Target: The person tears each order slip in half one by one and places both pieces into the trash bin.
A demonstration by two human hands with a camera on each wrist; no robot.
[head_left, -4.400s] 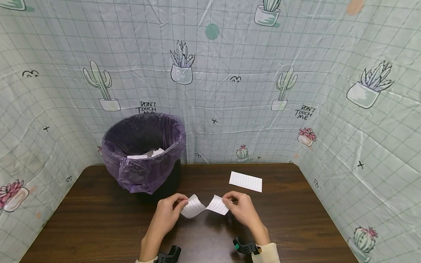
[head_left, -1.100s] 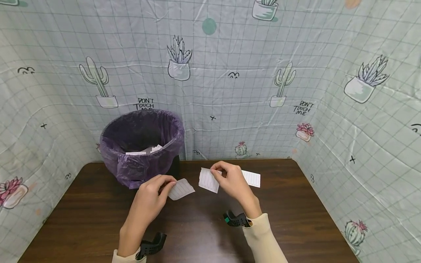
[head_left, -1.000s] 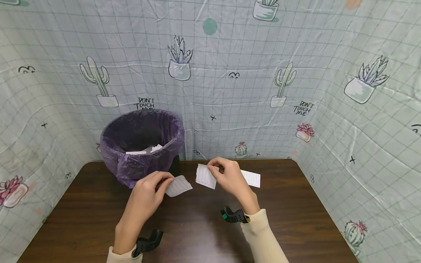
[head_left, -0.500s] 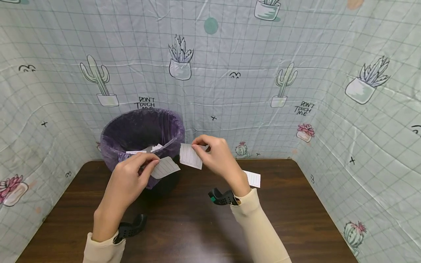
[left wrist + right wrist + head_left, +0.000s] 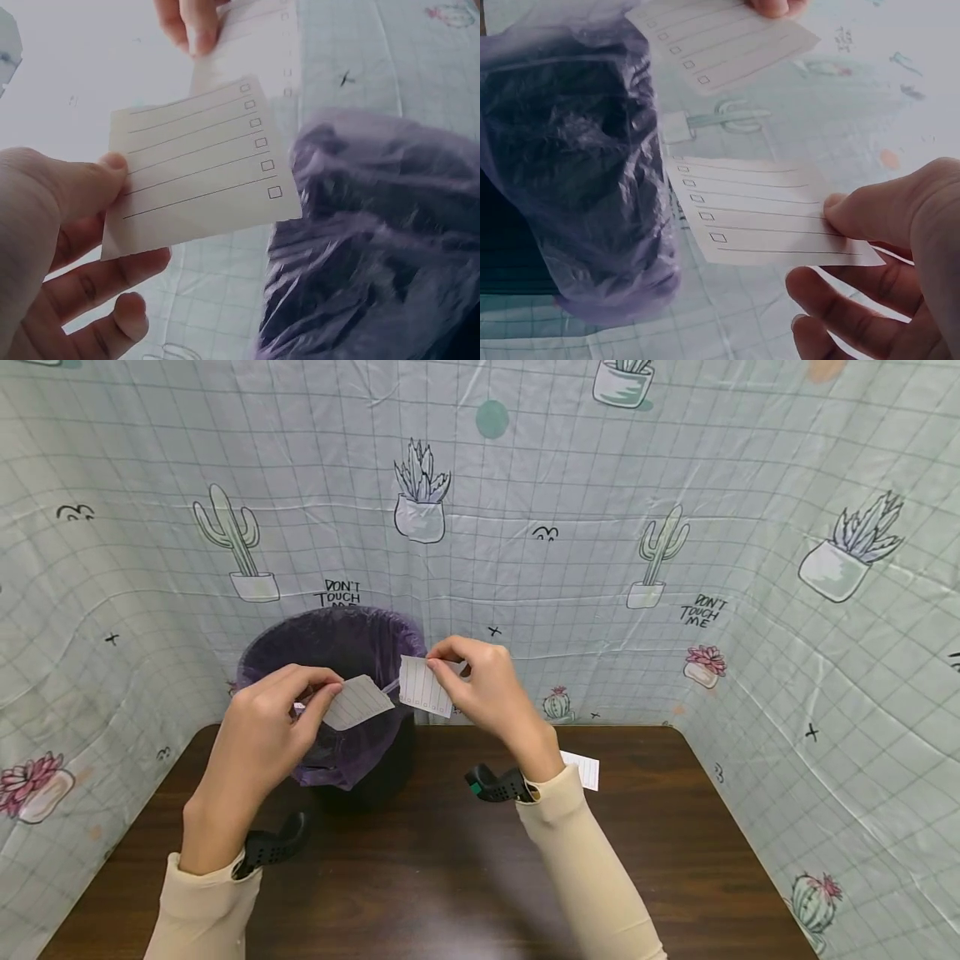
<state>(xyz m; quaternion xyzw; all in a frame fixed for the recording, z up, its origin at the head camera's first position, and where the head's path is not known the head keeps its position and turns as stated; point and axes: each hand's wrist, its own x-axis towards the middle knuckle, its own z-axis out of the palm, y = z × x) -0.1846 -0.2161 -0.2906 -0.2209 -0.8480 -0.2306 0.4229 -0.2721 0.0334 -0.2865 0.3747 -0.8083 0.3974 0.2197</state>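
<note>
My left hand [image 5: 264, 727] pinches a torn piece of lined checklist paper [image 5: 357, 703] between thumb and fingers. In the head view this piece overlaps the near side of the trash can [image 5: 375, 772], which has a purple bag liner [image 5: 347, 758] folded over its rim. A second torn piece of paper [image 5: 424, 685] is pinched by my right hand [image 5: 483, 689], at the right of the can's rim. Printed lines and small checkboxes show on the left piece [image 5: 195, 161] in the left wrist view and on the right piece [image 5: 761, 214] in the right wrist view.
Another strip of lined paper [image 5: 585, 770] lies on the dark wooden table [image 5: 675, 860], partly hidden behind my right forearm. A cloth backdrop [image 5: 517, 568] printed with cacti hangs around the back and sides. The can stands at the table's back left.
Earlier, both hands were tearing one paper over the table; now it is in two pieces. Both hands have since moved forward and left, up to the trash can, each still holding its piece.
</note>
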